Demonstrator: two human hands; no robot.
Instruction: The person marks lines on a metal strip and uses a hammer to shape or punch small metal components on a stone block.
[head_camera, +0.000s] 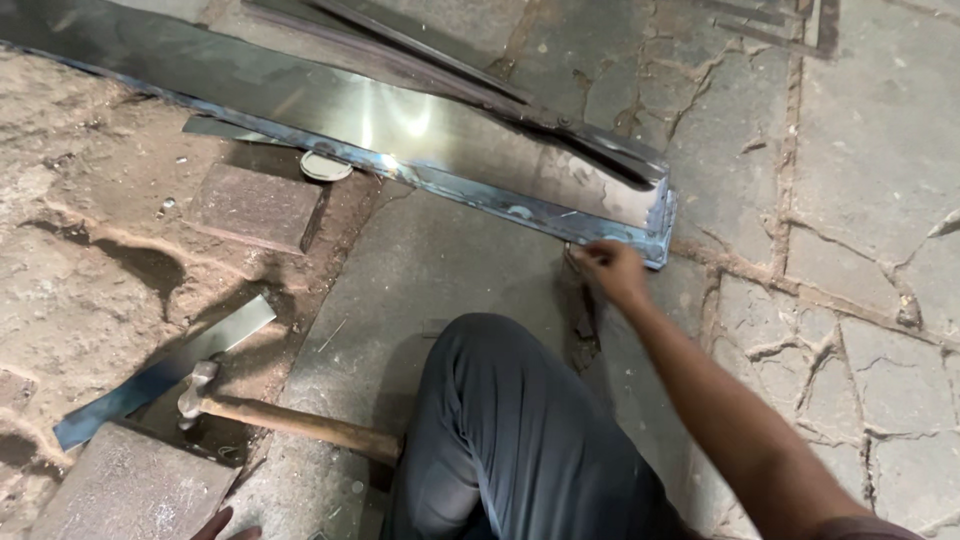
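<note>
My right hand (610, 268) reaches forward to the near edge of a long shiny metal sheet (400, 125), close to its folded right corner (655, 235). Its fingers are pinched together on a small thin dark thing (569, 252) that I cannot identify. Only the fingertips of my left hand (226, 524) show at the bottom edge, beside a stone block (130, 490); nothing is visible in them. A hammer (290, 420) with a wooden handle lies on the ground between that hand and my bent knee in dark trousers (510, 430).
A narrow metal strip (160, 375) lies slanted at the left by the hammer head. A flat brick (255, 205) and a small round metal disc (325, 166) sit near the sheet. Thin metal bars (430, 60) rest on the sheet. Cracked stone paving (860, 300) lies to the right.
</note>
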